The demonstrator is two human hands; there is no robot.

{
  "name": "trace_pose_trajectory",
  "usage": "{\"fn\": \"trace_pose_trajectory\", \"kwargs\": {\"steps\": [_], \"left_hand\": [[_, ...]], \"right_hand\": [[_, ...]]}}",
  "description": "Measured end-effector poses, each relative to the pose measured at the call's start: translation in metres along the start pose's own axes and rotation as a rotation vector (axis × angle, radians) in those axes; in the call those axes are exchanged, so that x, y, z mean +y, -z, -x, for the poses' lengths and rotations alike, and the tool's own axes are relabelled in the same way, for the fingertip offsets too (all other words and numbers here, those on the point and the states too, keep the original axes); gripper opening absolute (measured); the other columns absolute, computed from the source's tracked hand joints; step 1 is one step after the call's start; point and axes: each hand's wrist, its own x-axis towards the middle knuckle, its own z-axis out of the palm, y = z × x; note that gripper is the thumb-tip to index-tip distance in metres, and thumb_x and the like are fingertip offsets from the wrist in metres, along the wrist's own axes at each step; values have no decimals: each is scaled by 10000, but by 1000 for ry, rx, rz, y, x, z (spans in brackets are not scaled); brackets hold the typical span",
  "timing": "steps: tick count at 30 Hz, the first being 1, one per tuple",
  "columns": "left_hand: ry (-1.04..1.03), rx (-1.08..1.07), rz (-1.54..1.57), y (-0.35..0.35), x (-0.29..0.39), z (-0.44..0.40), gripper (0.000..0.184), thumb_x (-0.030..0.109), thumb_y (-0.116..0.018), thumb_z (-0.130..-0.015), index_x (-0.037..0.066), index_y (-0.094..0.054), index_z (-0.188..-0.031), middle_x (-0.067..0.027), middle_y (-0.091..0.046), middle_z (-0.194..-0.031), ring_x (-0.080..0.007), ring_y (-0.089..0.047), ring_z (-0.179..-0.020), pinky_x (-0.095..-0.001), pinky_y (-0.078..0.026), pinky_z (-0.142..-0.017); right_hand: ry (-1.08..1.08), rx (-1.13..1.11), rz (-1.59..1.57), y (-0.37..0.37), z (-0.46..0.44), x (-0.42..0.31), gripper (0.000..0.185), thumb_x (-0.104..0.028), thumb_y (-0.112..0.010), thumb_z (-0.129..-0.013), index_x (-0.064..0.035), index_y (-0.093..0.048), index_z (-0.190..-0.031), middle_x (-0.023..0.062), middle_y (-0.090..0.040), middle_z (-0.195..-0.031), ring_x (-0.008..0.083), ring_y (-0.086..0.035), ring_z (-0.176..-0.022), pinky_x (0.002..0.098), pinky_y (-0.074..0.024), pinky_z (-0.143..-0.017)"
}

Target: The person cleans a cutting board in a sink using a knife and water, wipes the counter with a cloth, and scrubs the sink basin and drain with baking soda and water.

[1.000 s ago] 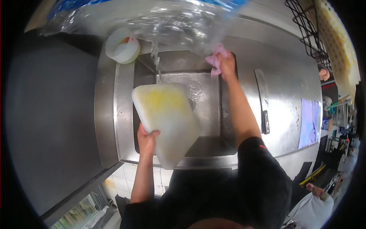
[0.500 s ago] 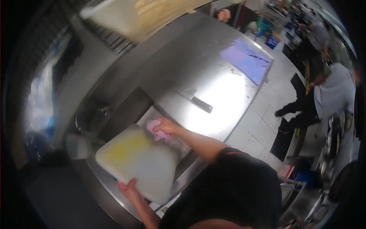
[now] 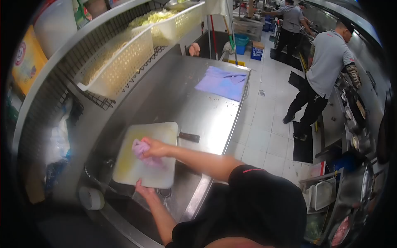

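Note:
A white cutting board [image 3: 167, 132] with yellow stains lies tilted across the sink [image 3: 182, 205], partly over its steel edge. My left hand [image 3: 144, 189] grips the board's near edge, fingers partly hidden beneath it. A crumpled pink cloth [image 3: 153, 160] is bunched in my right hand [image 3: 155, 148], pressed onto the board's stained face. Just beyond the board's right side lies a knife with a dark handle [image 3: 189, 137]; its blade is mostly hidden behind the board.
A purple-blue towel [image 3: 221, 82] lies on the steel counter [image 3: 173, 82]. Perforated baskets [image 3: 120, 64] of food sit on a wire rack above. At the sink's left stands a white round container [image 3: 92, 198]. Two co-workers, one nearer [image 3: 328, 62], stand along the right-hand cooking line.
The board has moved up and away from me, onto the sink's far edge by the knife. My right hand has brought the cloth from beside the board onto its face. The view has shifted.

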Motion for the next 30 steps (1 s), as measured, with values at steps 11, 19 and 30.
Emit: {"fn": "trace_pose_trajectory", "kwargs": {"steps": [11,19,30], "left_hand": [[98,355,51,-35,-13,69,489,418,-462,-1000,132,-450,-1397,-119,-506,-1334,-277,-502,-1249,-459,-422,-1034],[13,-71,-94,50,51,93,397,322,-475,-960,68,-540,-1258,-107,-606,-1181,-280,-635,-1049,-428,-533,-870],[-143,373,-213,57,44,95,127,117,-523,-894,16,-596,-918,-103,-627,-899,-225,-649,-848,-384,-551,-678]], "right_hand": [[245,118,342,-104,10,37,445,-261,-784,-655,-22,-508,-910,206,-621,-858,381,-631,-829,446,-490,-732],[-598,-514,-5,-172,27,84,622,-288,-731,-724,-36,-574,-1270,276,-655,-1071,409,-670,-918,480,-541,-743],[560,-551,712,-198,69,105,809,-199,-695,-776,-98,-311,-1481,278,-526,-1290,440,-593,-1083,451,-492,-890]]}}
